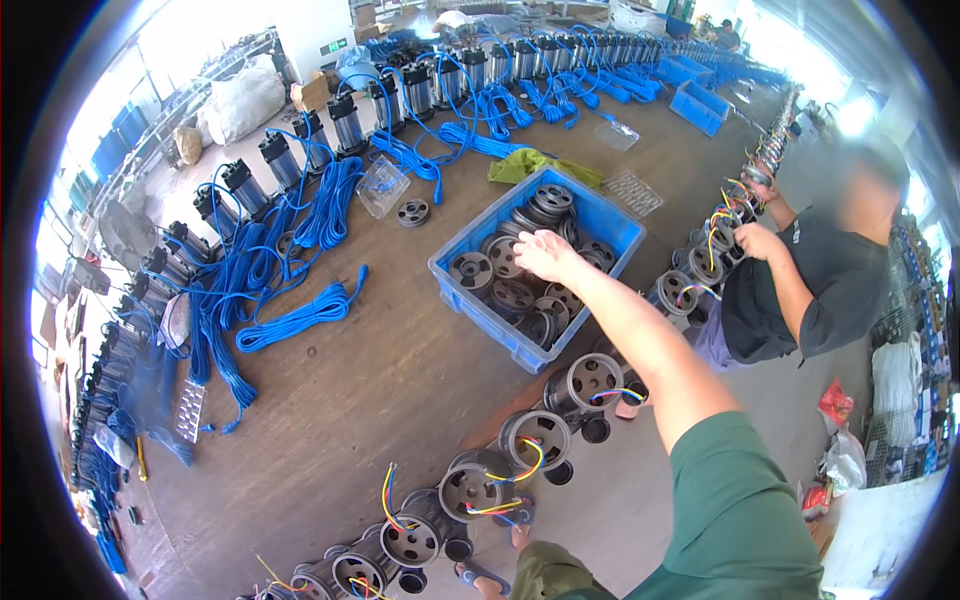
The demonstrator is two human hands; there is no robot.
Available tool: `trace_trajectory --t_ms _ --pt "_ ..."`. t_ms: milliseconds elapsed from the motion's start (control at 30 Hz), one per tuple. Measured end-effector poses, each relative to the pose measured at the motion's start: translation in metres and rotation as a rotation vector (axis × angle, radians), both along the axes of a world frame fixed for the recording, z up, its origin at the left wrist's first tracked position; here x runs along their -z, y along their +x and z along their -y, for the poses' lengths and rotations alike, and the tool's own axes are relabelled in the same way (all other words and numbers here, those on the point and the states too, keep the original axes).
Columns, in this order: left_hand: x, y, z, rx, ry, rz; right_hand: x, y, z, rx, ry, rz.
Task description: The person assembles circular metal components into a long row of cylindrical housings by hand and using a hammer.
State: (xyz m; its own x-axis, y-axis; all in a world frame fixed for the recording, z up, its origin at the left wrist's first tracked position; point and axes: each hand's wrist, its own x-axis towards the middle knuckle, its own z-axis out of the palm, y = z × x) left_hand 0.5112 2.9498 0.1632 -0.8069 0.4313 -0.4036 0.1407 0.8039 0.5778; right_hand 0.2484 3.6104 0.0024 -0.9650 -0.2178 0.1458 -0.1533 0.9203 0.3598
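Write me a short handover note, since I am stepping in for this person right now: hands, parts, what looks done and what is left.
Right hand: open, reaching over the blue crate, nothing in its grip.
Left hand: not in view.
Parts: dark metal discs fill the crate; a row of motor housings with coloured wires runs along the floor by your feet.
A co-worker handles housings further up the row.
Done: housings lined up, wires sticking out.
Left: cannot tell which housings are finished; many discs remain in the crate.

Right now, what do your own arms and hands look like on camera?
Only one arm shows: a bare forearm in a short green sleeve, ending in an ungloved right hand. No watch, rings or markings visible. The left hand is out of view.
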Motion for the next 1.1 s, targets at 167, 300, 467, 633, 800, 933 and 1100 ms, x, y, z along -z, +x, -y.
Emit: trace_trajectory --t_ms 167,300,467,633,800,933,1100 --pt "0.007 0.004 0.006 -0.012 0.009 -0.037 -0.01 -0.022 0.023 -0.024 -0.086 0.11" --pt "0.016 0.006 0.005 0.047 0.004 0.017 -0.071 0.031 0.015 0.395 -0.987 0.073" --pt "-0.023 -0.024 -0.036 -0.234 0.558 0.499 -0.127 0.092 0.051 0.307 -2.26 0.343" --pt "-0.029 -0.11 -0.112 -0.281 1.074 0.444 -0.16 0.13 0.163 -0.1 -2.828 0.491" --pt "-0.032 -0.156 -0.182 -0.416 1.566 1.036 -0.162 0.15 0.251 0.018 -2.926 0.682" --pt "-0.029 -0.16 -0.15 -0.488 1.389 0.718 -0.179 0.116 0.235 0.142 -1.927 0.526" --pt "-0.018 -0.134 -0.095 -0.464 1.144 0.551 -0.005 0.026 0.023 0.694 -1.046 -0.109"
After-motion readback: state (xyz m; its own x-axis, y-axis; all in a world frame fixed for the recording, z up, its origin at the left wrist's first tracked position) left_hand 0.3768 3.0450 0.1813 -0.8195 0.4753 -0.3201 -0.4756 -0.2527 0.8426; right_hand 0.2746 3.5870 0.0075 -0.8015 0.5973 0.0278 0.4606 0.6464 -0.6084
